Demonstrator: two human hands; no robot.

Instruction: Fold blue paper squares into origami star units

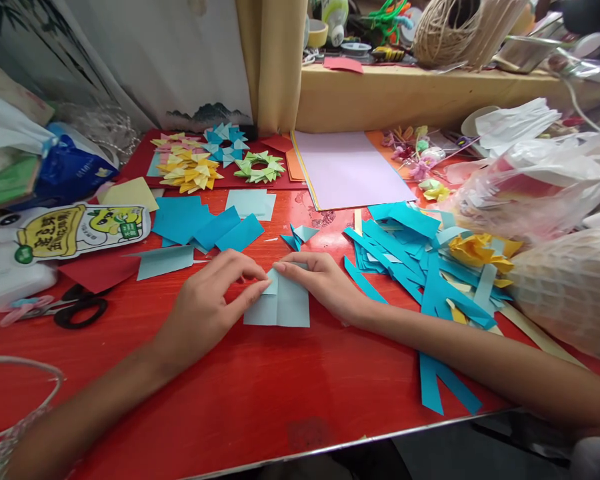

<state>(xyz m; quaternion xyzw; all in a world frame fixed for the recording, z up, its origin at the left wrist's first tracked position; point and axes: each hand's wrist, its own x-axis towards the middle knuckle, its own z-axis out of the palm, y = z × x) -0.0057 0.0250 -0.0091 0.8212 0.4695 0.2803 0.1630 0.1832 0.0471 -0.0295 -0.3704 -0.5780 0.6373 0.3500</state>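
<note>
Beaded bracelet [14,437] nearest, the left hand [213,293] and right hand [330,283] each have their grip pinched on pale-blue paper [293,307].

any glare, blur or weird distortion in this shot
In the head view, a soft sheen on the red table but no harsh glare; also in the head view, wide-angle stretch makes the right forearm look very long near the edge, the area below the table is dark, and the pale blue sheet between the hands looks reasonably sharp.

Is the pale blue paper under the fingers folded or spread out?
Partly folded: a small flap lies over the upper left of the pale blue paper, while its lower part is spread, showing a central crease.
</note>
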